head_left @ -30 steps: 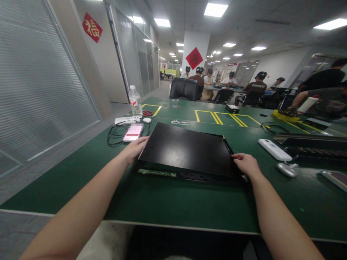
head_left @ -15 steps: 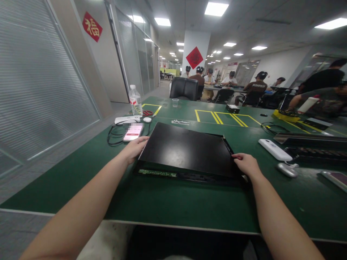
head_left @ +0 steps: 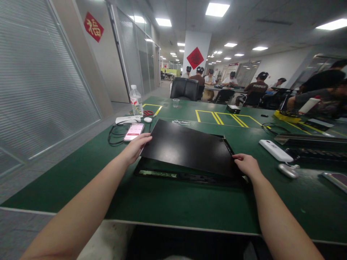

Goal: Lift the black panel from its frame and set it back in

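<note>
A glossy black flat panel (head_left: 187,146), like a display screen, lies tilted over a black frame (head_left: 189,178), its left side raised. Along the frame's near side runs a strip of green circuit board (head_left: 157,174). My left hand (head_left: 137,146) is closed on the panel's left edge, thumb side hidden beneath. At the right, my right hand (head_left: 247,164) pinches the frame's right edge with thumb and forefinger, beside the panel's lower right corner.
On the green table (head_left: 81,177), a phone (head_left: 134,132), cable, water bottle (head_left: 136,101) and red-handled scissors (head_left: 148,113) stand left. A white device (head_left: 275,150), silver mouse-like object (head_left: 287,170) and long black parts (head_left: 314,153) lie right. Several people sit farther back.
The panel's left side has risen a little with my left hand, widening the gap above the frame. My right hand stays at the right edge.
</note>
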Tool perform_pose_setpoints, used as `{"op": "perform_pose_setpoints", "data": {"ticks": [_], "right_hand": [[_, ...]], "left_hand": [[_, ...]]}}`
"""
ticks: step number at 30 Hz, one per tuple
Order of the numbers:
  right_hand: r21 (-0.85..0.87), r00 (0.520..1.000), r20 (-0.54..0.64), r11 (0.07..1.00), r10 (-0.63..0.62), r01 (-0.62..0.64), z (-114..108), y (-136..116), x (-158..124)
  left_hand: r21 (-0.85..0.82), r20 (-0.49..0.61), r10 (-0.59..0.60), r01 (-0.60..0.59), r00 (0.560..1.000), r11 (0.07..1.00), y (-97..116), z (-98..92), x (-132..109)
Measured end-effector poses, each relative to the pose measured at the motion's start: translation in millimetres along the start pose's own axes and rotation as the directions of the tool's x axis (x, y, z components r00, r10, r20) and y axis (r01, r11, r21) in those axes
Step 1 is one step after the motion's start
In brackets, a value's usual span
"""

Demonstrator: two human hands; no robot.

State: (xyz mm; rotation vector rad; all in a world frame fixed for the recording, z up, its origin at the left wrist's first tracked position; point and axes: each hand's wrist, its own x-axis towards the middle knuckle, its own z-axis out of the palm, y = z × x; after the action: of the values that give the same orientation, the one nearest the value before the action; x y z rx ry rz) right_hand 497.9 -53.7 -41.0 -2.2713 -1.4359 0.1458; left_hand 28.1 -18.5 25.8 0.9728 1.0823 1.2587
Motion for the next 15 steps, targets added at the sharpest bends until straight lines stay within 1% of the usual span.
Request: {"op": "perform_pose_setpoints", "data": {"ticks": [5,11,15], "right_hand": [[0.014,1.0,0.005,1.0,-0.004,0.004,0.2,1.0,-0.5],[0.034,1.0,0.02,0.999,0.0,-0.001,-1.7,-1.9,-1.5],[0.09,0.999,0.023,0.996,0.028,-0.03,-4.5,-6.0,-3.1]], "left_hand": [[-0.025,0.061,0.018,-0.017,0.998,1.0,4.0,5.5,-9.6],[-0.053,0.063,0.024,-0.021,0.998,0.998,3.7,5.8,-10.3],[-0.067,0.084,0.038,-0.032,0.996,0.997,1.0,3.5,-8.3]]}}
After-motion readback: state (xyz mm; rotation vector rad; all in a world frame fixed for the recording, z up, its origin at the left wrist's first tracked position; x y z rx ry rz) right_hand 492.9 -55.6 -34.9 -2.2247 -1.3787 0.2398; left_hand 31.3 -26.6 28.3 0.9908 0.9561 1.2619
